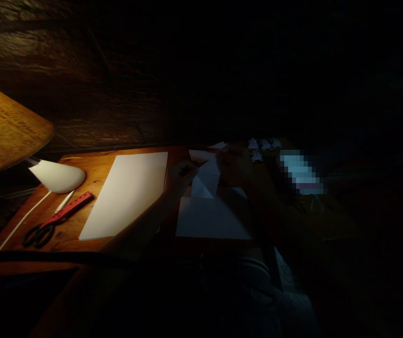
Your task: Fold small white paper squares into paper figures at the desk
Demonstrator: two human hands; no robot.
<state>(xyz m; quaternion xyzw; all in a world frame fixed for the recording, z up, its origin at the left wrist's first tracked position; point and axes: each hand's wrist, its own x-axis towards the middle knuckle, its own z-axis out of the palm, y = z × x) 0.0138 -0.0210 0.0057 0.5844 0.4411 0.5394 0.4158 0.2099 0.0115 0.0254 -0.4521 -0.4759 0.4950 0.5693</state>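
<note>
Qty so far as the dark allows: hands, 2, i.e. 1 left hand (183,172) & 1 right hand (234,162); folded paper (204,183) at the fingers, 1 pc.; flat paper (211,220) below it, 1 sheet or 1 stack, can't tell; big white paper (127,197), 1 batch, no. of sheets unclear; loose paper bits (201,154) at the back, approx. 2, may be joined; small folded shapes (265,144), at least 4, i.e. 3 in a row + 1 in front; lamp (60,177), 1; scissors (39,234), 1 pr. w/ 2 loops; pen (64,202), 1; white cord (21,221), 1; blurred-out bright item (301,171), 1; table (99,173), 1.
</note>
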